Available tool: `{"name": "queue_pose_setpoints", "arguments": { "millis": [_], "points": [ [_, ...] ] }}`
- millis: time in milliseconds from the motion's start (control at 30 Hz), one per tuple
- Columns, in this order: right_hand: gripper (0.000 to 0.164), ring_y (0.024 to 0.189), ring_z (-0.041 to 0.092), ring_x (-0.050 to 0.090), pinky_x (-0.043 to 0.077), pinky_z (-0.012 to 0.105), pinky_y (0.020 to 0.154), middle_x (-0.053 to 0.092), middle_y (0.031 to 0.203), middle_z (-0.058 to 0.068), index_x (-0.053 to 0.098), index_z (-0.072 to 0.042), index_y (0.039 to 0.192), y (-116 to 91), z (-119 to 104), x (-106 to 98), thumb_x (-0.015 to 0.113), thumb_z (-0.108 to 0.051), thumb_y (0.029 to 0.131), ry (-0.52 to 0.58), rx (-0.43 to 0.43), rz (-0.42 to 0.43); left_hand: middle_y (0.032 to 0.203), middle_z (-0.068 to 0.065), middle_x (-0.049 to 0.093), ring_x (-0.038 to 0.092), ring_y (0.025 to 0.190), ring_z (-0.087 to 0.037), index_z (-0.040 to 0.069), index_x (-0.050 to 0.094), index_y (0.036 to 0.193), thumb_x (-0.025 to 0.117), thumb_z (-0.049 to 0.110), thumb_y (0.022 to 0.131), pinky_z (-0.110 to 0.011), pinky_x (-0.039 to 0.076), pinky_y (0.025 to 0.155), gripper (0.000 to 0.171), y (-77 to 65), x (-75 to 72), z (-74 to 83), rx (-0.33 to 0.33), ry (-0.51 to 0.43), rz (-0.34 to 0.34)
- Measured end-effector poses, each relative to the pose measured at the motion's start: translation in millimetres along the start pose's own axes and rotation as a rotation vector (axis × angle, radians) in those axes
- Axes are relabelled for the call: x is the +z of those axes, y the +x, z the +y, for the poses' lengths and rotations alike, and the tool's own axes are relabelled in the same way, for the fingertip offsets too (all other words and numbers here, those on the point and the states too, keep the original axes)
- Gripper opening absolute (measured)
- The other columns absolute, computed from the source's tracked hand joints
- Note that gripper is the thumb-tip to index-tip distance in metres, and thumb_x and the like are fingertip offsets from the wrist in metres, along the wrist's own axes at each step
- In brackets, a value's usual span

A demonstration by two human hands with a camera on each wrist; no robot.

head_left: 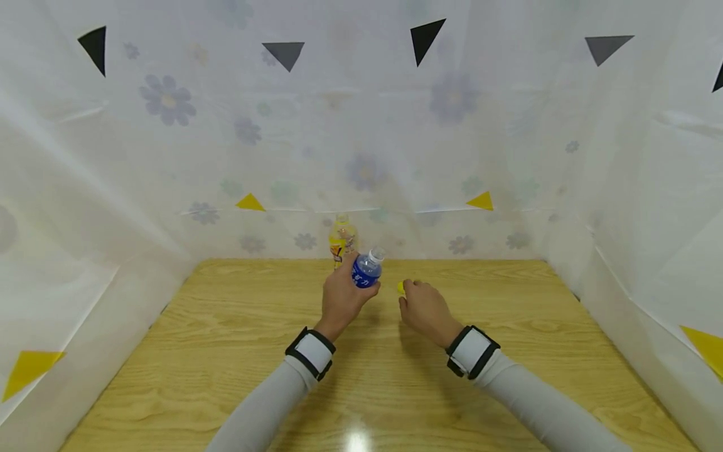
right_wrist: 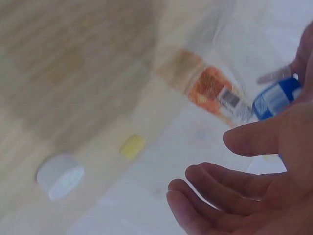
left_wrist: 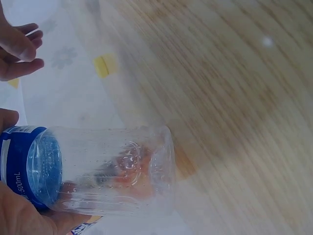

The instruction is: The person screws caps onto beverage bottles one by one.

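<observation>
My left hand [head_left: 342,300] grips a clear plastic bottle [left_wrist: 105,161] with a blue label, fingers and thumb around the label, the bottle upright with its neck bare. To its right, my right hand [head_left: 428,312] hovers low over the table; the right wrist view shows its fingers loosely bent and apart, holding nothing. A yellow cap [right_wrist: 132,146] lies on the table just beyond the right fingertips. Nearer in that view is a white cap [right_wrist: 59,176], hidden behind the hand in the head view. Behind the left hand stands a second clear bottle [head_left: 342,237] with a yellow-orange label, partly covered.
The wooden table [head_left: 226,351] ends at a pale flower-patterned curtain [head_left: 361,125] close behind the bottles. More curtain hangs along the left and right sides, with black, grey and yellow triangles on it.
</observation>
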State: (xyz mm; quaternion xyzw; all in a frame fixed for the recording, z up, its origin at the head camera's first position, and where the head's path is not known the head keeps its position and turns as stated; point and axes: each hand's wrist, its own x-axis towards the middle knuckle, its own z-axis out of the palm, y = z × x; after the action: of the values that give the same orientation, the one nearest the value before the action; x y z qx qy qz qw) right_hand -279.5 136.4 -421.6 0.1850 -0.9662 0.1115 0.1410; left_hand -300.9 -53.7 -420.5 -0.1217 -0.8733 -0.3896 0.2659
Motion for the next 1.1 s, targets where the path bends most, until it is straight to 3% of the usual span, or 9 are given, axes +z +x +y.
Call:
{"name": "queue_pose_setpoints", "arguments": {
  "millis": [100,267,467,600,900,1100],
  "points": [
    [0.033,0.078,0.034,0.067,0.057,0.043,0.067,0.066,0.096,0.024,0.061,0.011,0.119,3,11,-9,0.063,-0.014,0.098,-0.020,0.035,-0.013,0.116,-0.011,0.073,0.072,0.102,-0.028,0.010,0.057,0.135,0.090,0.029,0.075,-0.045,0.059,0.085,0.070,0.1,0.3,-0.1,0.005,0.000,0.003],
    [0.035,0.078,0.035,0.066,0.057,0.044,0.067,0.065,0.095,0.026,0.058,0.015,0.122,2,33,-15,0.059,-0.013,0.101,0.032,0.078,-0.041,0.119,-0.011,0.073,0.072,0.104,-0.028,0.011,0.057,0.136,0.090,0.030,0.075,-0.044,0.058,0.087,0.071,0.3,0.2,0.3,-0.011,0.000,-0.008],
    [0.047,0.077,0.032,0.065,0.055,0.043,0.067,0.064,0.090,0.022,0.055,0.016,0.123,-6,51,-13,0.066,-0.023,0.099,0.116,0.191,-0.185,0.119,-0.011,0.073,0.072,0.105,-0.027,0.011,0.056,0.137,0.090,0.031,0.076,-0.044,0.058,0.088,0.072,0.2,0.4,-1.4,-0.012,0.008,-0.010],
    [0.055,0.075,0.031,0.066,0.055,0.042,0.066,0.066,0.086,0.020,0.055,0.018,0.122,-12,55,-11,0.074,-0.024,0.093,0.134,0.198,-0.268,0.119,-0.011,0.073,0.072,0.104,-0.028,0.009,0.056,0.137,0.089,0.032,0.076,-0.044,0.059,0.087,0.073,0.3,0.3,-2.3,-0.007,-0.002,-0.007],
    [0.012,0.068,0.019,0.050,0.040,0.030,0.060,0.060,0.081,0.010,0.061,0.002,0.094,-17,65,3,0.068,-0.006,0.088,0.248,0.224,-0.347,0.119,-0.013,0.072,0.072,0.105,-0.029,0.011,0.056,0.138,0.089,0.033,0.076,-0.045,0.058,0.088,0.074,0.2,0.2,-1.8,-0.028,0.004,-0.021],
    [0.005,0.063,0.018,0.046,0.035,0.029,0.057,0.055,0.075,0.008,0.059,0.000,0.089,-16,69,7,0.063,-0.001,0.085,0.224,0.216,-0.336,0.120,-0.013,0.072,0.072,0.105,-0.029,0.011,0.055,0.139,0.089,0.033,0.077,-0.045,0.059,0.087,0.074,0.3,-0.3,0.2,-0.022,0.000,-0.013]
  ]
}}
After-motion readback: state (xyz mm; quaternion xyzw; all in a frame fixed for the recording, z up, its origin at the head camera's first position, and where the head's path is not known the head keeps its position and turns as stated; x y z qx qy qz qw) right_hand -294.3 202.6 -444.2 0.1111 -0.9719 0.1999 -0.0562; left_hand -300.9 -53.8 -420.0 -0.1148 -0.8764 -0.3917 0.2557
